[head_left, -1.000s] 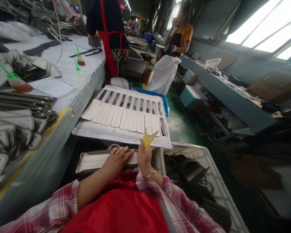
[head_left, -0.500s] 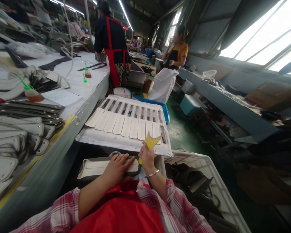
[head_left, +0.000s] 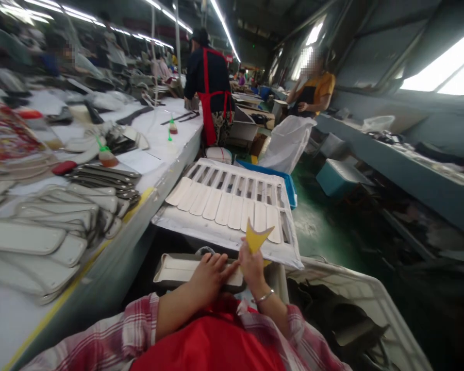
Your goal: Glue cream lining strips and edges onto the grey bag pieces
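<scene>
My left hand (head_left: 211,278) lies flat with its fingers spread on a dark piece (head_left: 172,256) that bears a cream strip (head_left: 176,270). Close beside it, at the right end of that piece, my right hand (head_left: 252,265) is closed round a yellow forked tool (head_left: 258,237), whose two points face up. Just beyond both hands a white slatted rack (head_left: 185,225) is tilted, with a row of cream strips (head_left: 222,208) side by side on it. The underside of my left palm is hidden.
On the left, a white table (head_left: 178,175) holds stacked pale straps (head_left: 34,234) and green-tipped bottles (head_left: 107,156). A white crate (head_left: 375,281) with dark pieces stands at right. Farther off are a person in a red apron (head_left: 209,87) and another in yellow (head_left: 320,93).
The view has swung to the left, so the scene sits farther right and more of the table shows. The yellow tool is turned slightly; both hands keep their places at the dark piece.
</scene>
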`<state>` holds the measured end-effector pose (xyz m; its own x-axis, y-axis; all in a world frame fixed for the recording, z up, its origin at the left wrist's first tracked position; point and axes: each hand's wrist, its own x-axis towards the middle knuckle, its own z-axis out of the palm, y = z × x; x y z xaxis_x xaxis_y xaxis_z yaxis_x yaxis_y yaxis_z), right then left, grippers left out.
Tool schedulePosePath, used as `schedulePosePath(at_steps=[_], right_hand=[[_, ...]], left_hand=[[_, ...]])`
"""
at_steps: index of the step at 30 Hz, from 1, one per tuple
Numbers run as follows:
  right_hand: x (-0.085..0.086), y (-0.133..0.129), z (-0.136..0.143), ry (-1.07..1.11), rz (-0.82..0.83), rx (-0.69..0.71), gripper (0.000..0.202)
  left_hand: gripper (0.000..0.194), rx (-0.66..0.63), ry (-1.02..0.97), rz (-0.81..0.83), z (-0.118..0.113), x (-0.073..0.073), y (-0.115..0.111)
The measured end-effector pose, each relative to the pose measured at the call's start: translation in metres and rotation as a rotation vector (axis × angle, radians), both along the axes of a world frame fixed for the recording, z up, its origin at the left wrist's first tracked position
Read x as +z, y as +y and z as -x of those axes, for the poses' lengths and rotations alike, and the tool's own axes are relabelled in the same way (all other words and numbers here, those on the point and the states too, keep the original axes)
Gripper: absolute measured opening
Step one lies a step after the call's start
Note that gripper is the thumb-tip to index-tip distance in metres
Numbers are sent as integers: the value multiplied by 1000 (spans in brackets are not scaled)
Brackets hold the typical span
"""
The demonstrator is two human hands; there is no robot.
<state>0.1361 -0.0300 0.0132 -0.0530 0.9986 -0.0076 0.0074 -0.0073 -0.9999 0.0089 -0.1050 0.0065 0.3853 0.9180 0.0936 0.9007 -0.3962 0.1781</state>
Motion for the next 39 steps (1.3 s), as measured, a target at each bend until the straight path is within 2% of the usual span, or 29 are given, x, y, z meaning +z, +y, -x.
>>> schedulePosePath(at_steps=[2, 4, 6, 8, 10, 12, 14, 16, 19, 21, 23, 25, 26, 29, 33, 39], right_hand=[[8, 4, 2, 75, 76, 70, 37], [19, 6, 2, 40, 119, 183, 40], [32, 8, -1, -114, 125, 323, 38], [44, 10, -4, -298, 102, 500, 33], [54, 15, -6, -452, 59, 695, 32], [60, 24, -3, -618, -35, 840, 33], [65, 34, 5, -825, -140, 932, 29], [69, 42, 19, -1012, -205, 1006, 25], [69, 47, 52, -1212, -294, 1053, 27], [64, 46, 79, -1321, -422, 999, 28], [57, 44, 109, -1391, -615, 908, 33], [49, 43, 140, -1378, -838, 874, 38], [45, 43, 154, -1338, -939, 900, 40], [35, 45, 190, -1170, -1157, 1091, 43], [24, 49, 217, -1005, -1303, 1263, 47], [11, 47, 228, -905, -1339, 1352, 49]], left_hand=[[88, -3, -18, 2, 1, 0, -2], [86, -17, -43, 3, 5, 2, -7], [80, -26, -103, -11, 17, 7, -20], [67, 26, -219, -68, 38, 12, -40], [53, 204, -409, -150, 68, 12, -61], [43, 524, -697, -178, 100, 4, -77], [43, 780, -1064, -107, 126, -10, -81], [48, 873, -1426, -14, 140, -25, -74], [56, 846, -1852, 133, 141, -37, -52], [61, 812, -2045, 246, 139, -36, -38], [67, 753, -2154, 367, 144, -32, -28], [71, 645, -2186, 491, 153, -28, -22], [73, 573, -2175, 551, 158, -27, -21], [73, 424, -2102, 640, 166, -31, -20], [67, 517, -2098, 583, 158, -41, -23], [82, 600, -2132, 611, 150, -46, -31]])
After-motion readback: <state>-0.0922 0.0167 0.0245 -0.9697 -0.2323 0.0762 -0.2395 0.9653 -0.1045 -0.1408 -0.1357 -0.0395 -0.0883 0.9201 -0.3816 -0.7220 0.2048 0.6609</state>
